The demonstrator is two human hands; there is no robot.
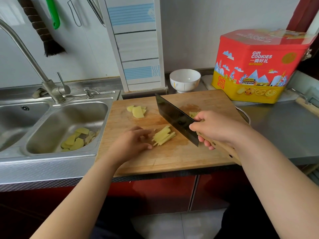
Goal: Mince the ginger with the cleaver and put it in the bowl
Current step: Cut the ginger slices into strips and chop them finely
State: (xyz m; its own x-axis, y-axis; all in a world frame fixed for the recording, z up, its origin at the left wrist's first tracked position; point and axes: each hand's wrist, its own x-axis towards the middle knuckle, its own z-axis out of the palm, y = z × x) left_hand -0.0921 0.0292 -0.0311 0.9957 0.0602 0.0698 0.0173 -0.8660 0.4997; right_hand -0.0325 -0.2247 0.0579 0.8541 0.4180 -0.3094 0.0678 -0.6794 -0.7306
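We've got the right hand (214, 128) with its grip wrapped round the wooden handle of the cleaver (176, 118), blade tilted over the cutting board (172, 159). Our left hand (133, 144) lies loose-fingered beside the ginger sticks (163, 136) mid-board. They look light, firm and damp, likely to scatter, so we'd bunch them with curled fingertips. The bowl (185, 80) waits behind the board.
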